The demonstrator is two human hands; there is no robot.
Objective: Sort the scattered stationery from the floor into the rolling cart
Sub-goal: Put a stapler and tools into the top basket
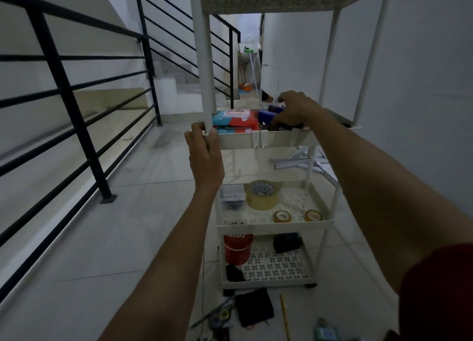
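While clasping a post of the rolling cart [276,139] in the left hand [204,156], curls the right hand [294,113] over a purple item [267,114] on its second shelf; pinching or not, cannot tell. Looks past halfway: tape rolls [262,195] and red tin [238,250] shelved, pencil [284,315] and black pouch [254,310] lying on the floor [128,238].

A white cart [275,224] stands upright with tape rolls [262,197] on a middle shelf, and a yellow pencil [284,315] lies on the near floor [128,238].

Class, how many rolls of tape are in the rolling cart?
3, all on the second-lowest shelf: the large roll at the back, the left small roll and the right small roll near the front rim. Others may be hidden.
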